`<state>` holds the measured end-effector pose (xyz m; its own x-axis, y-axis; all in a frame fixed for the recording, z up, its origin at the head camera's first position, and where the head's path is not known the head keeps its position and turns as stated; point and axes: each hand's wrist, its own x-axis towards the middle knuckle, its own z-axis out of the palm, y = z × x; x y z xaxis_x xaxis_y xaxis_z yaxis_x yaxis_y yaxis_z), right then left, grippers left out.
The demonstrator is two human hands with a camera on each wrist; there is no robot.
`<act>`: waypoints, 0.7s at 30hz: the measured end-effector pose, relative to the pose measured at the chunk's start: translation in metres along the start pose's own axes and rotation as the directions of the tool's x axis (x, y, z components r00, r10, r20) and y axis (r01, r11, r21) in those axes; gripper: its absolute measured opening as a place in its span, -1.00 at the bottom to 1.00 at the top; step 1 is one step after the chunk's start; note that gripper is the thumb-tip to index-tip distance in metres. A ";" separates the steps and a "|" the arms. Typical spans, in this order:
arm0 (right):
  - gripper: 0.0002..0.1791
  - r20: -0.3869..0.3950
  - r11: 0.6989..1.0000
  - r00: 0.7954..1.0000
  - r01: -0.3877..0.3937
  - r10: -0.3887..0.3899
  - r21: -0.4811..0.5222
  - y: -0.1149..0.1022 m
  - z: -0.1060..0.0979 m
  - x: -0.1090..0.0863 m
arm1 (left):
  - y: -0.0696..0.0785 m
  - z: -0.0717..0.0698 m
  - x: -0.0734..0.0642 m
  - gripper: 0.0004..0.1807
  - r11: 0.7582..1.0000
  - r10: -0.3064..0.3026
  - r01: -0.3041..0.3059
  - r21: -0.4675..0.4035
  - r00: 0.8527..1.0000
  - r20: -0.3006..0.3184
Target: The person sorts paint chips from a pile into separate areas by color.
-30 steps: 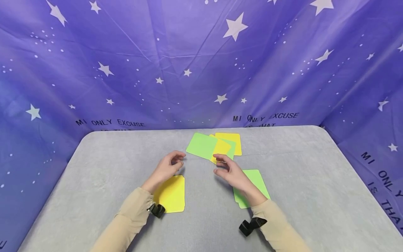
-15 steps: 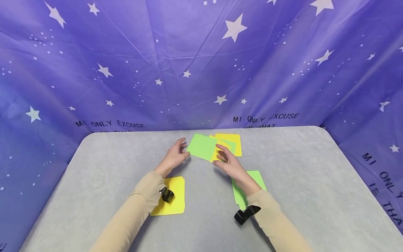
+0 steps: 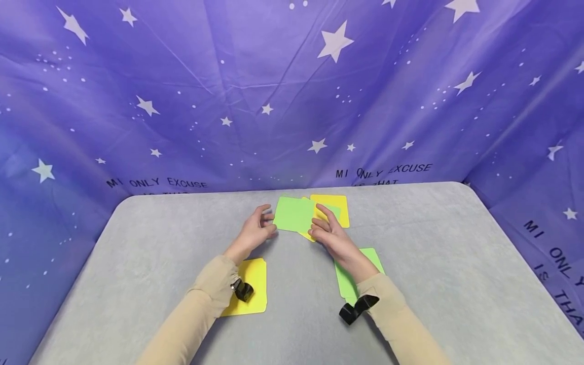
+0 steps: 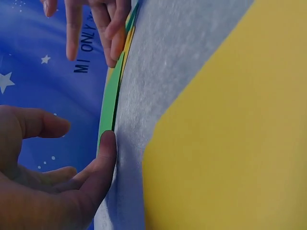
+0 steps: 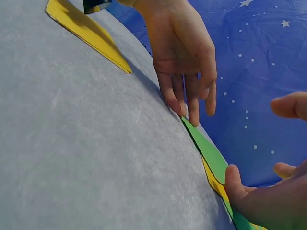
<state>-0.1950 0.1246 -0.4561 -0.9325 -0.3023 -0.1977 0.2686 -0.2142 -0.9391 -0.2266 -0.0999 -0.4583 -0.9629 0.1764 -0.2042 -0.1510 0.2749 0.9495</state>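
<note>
A green card (image 3: pixel 293 214) lies on top of a loose, overlapping pile at the back middle of the table. My left hand (image 3: pixel 255 230) is at its left edge, thumb and fingertips right at the border, fingers loosely bent. At the opposite edge is my right hand (image 3: pixel 332 234), its thumb (image 5: pixel 233 179) against the card's end and its index finger raised in the right wrist view. Beneath and beside the green card show yellow cards (image 3: pixel 343 208) and another piece of green.
A yellow card stack (image 3: pixel 255 284) lies under my left wrist. Under my right forearm is a green card stack (image 3: pixel 348 284). Both wrists carry black cameras (image 3: pixel 351 313). Behind the grey table (image 3: pixel 433 243) hangs a purple star-patterned cloth (image 3: pixel 292 76).
Both hands have moved forward to the pile, the left also rightward. The top green card has turned a little, so its edges lie straighter, and shifted slightly right.
</note>
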 end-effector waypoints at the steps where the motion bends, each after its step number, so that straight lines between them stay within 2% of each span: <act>1: -0.08 0.005 1.000 1.000 -0.002 0.002 -0.006 0.000 -0.001 -0.001 | -0.001 0.000 -0.002 -0.27 1.000 0.002 -0.002 0.002 1.000 -0.003; 6: -0.08 0.012 0.997 1.000 0.005 -0.004 -0.076 0.002 -0.005 -0.007 | -0.005 0.001 -0.012 -0.31 1.000 0.016 -0.016 0.015 1.000 -0.002; 11: -0.11 -0.036 0.987 0.999 0.003 -0.009 -0.163 0.003 -0.004 -0.013 | -0.008 0.002 -0.021 -0.37 0.995 0.068 -0.065 0.069 0.997 -0.039; 17: -0.21 -0.126 0.958 0.991 0.003 -0.041 -0.287 0.006 0.002 -0.018 | -0.010 0.005 -0.032 -0.38 0.988 0.130 -0.123 0.094 0.989 -0.073; 21: -0.25 -0.130 0.938 0.987 0.046 -0.096 -0.342 0.008 0.005 -0.022 | -0.011 0.008 -0.040 -0.35 0.980 0.167 -0.158 0.118 0.983 -0.070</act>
<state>-0.1715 0.1249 -0.4584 -0.9773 -0.1574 -0.1419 0.1266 0.1033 -0.9866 -0.1847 -0.1022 -0.4627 -0.9879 0.1532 -0.0258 0.0305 0.3536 0.9349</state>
